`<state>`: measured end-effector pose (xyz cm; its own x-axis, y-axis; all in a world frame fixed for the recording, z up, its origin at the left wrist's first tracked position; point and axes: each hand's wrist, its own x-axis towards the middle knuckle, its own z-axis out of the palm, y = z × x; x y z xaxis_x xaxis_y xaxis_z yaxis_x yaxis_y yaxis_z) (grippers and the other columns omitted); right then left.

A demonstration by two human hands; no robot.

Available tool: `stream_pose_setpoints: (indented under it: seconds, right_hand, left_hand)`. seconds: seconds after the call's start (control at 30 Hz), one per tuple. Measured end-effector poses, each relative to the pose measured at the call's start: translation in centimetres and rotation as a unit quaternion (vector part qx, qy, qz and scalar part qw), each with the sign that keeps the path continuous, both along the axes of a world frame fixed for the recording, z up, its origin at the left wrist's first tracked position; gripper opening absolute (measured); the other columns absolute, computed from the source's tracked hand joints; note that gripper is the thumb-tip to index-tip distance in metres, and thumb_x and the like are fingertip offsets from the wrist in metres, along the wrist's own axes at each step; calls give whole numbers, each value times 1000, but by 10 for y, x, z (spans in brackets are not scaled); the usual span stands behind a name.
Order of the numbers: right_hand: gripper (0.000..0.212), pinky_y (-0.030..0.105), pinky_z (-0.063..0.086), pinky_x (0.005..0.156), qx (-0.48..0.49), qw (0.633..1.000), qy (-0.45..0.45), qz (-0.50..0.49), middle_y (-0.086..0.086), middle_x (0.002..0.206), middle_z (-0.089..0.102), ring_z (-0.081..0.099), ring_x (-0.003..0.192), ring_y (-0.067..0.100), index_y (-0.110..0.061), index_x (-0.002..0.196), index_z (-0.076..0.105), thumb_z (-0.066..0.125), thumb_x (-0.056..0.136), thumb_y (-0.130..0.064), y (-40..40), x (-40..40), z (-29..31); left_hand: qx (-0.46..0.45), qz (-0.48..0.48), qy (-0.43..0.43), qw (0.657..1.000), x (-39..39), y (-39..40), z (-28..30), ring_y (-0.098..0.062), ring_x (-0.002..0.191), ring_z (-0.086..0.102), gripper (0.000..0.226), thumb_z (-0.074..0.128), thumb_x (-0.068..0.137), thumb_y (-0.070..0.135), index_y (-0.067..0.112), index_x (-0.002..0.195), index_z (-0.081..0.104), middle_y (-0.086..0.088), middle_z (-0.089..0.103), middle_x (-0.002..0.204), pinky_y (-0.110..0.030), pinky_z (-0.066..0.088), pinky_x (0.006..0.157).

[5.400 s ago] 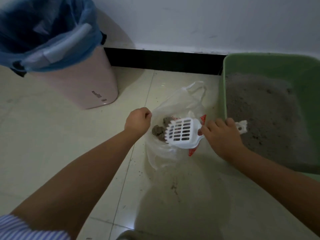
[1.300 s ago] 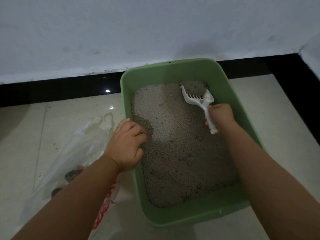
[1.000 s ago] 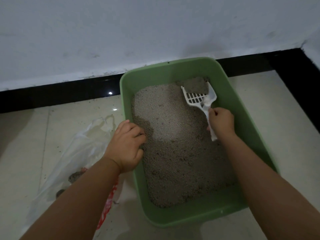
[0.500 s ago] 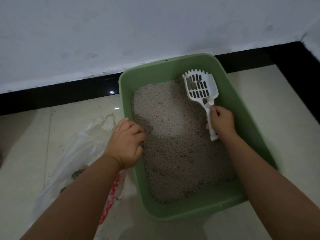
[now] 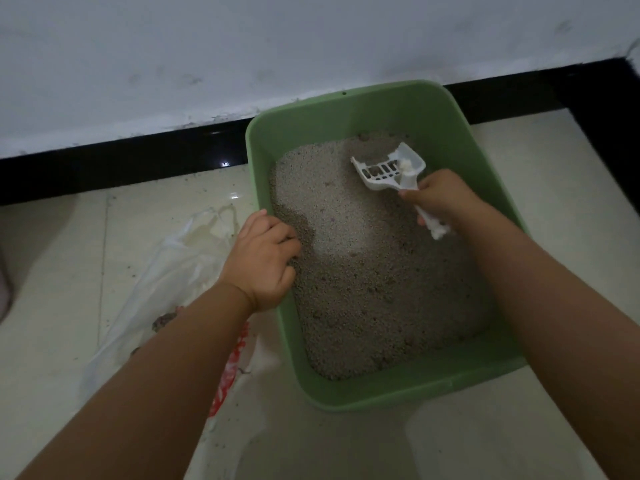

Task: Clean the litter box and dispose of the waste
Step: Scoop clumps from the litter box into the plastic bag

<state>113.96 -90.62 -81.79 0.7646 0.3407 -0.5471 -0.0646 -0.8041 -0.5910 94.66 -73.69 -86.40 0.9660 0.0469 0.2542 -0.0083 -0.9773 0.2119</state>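
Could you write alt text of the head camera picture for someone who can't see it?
A person's right hand grips a white slotted scoop dug into grey litter at the far end of a green litter box, while the left hand holds the box's left rim. A clear plastic bag holding dark clumps lies on the tiled floor to the left.

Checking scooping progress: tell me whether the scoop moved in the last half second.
Yes. The scoop dropped from raised above the litter into it, near the green litter box's far wall.
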Motion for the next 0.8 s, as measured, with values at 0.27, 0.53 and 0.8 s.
stream_pose_setpoints:
  seconds: [0.27, 0.53, 0.8]
  right_hand:
    - [32, 21, 38, 47, 52, 997, -53, -26, 5, 53, 49, 48, 47, 14, 8, 103, 60, 49, 95, -21, 6, -17, -42]
    - [19, 21, 40, 49, 134, 987, -77, -49, 3, 52, 49, 51, 40, 7, -3, 90, 60, 50, 94, -19, 9, -27, -61]
    - [19, 20, 43, 49, 163, 979, -115, -50, 2, 54, 49, 51, 39, 2, -6, 80, 56, 51, 93, -19, -1, -26, -51]
  left_hand:
    - [-11, -5, -7, 1000, 1, 0, 0, -22, 84, 37, 41, 33, 61, 23, 4, 67, 68, -11, 65, 75, -39, 31, 96]
    - [-13, -9, -8, 1000, 0, 0, 0, -21, 85, 38, 40, 34, 61, 22, 4, 68, 69, -11, 66, 76, -38, 23, 95]
    - [-12, -5, -7, 1000, -1, 1, -1, -21, 85, 38, 40, 34, 61, 22, 4, 68, 68, -11, 65, 74, -39, 23, 96]
